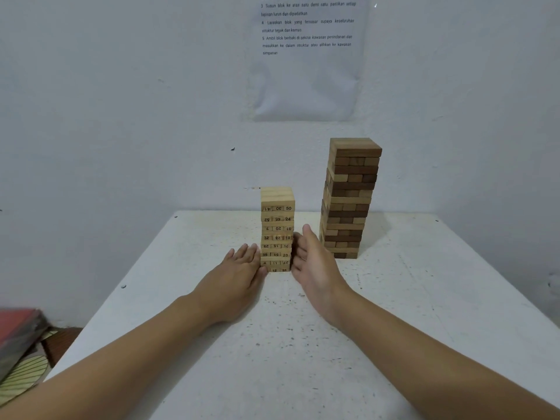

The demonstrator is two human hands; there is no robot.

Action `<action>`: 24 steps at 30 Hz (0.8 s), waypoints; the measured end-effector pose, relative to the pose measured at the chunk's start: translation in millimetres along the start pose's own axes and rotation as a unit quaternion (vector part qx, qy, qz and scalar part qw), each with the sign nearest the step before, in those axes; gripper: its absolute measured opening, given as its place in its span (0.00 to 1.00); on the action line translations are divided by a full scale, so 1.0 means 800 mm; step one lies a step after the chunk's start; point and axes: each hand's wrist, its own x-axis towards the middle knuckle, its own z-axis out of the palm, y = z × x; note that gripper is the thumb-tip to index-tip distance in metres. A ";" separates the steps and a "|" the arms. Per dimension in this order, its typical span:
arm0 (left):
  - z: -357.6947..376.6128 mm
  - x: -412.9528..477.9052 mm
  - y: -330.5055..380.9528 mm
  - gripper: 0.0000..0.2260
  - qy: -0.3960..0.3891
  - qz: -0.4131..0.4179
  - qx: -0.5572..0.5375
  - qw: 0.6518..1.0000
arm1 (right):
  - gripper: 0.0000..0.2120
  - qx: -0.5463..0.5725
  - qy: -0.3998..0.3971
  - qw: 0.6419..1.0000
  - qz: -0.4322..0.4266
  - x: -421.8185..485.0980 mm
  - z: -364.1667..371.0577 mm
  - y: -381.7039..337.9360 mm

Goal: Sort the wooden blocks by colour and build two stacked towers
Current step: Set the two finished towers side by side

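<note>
Pale numbered tower [277,228]: is standing upright mid-table [303,344], the shorter of the two. Brown tower [348,201]: is standing taller, behind and to its right, apart from it. Left hand [239,274] and right hand [312,265]: both straight-fingered, gripping nothing, are flanking and apparently pressing the pale tower's lower courses. No loose blocks are showing; sorting and stacking are looking finished, with only squaring-up left.

Single head view, worn high, facing forward and down across the tabletop [394,298] toward the wall [121,116]. Wide-angle and close — both arms [439,353] enter from the bottom corners, tabletop's near edge is cut off, its far edge lies at mid-frame.
</note>
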 end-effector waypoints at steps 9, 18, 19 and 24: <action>0.007 0.022 0.011 0.27 0.011 -0.006 0.006 1.000 | 0.22 0.007 0.036 0.999 0.012 0.015 -0.006 -0.003; 0.005 0.049 0.019 0.25 0.004 -0.013 0.008 1.000 | 0.23 -0.009 0.068 0.998 0.000 0.033 -0.009 -0.008; 0.004 0.050 0.020 0.25 0.002 -0.014 0.006 1.000 | 0.23 -0.009 0.072 0.997 -0.002 0.034 -0.009 -0.009; 0.000 0.057 0.024 0.25 -0.003 -0.025 0.010 1.000 | 0.23 -0.001 0.074 0.997 -0.002 0.040 -0.012 -0.012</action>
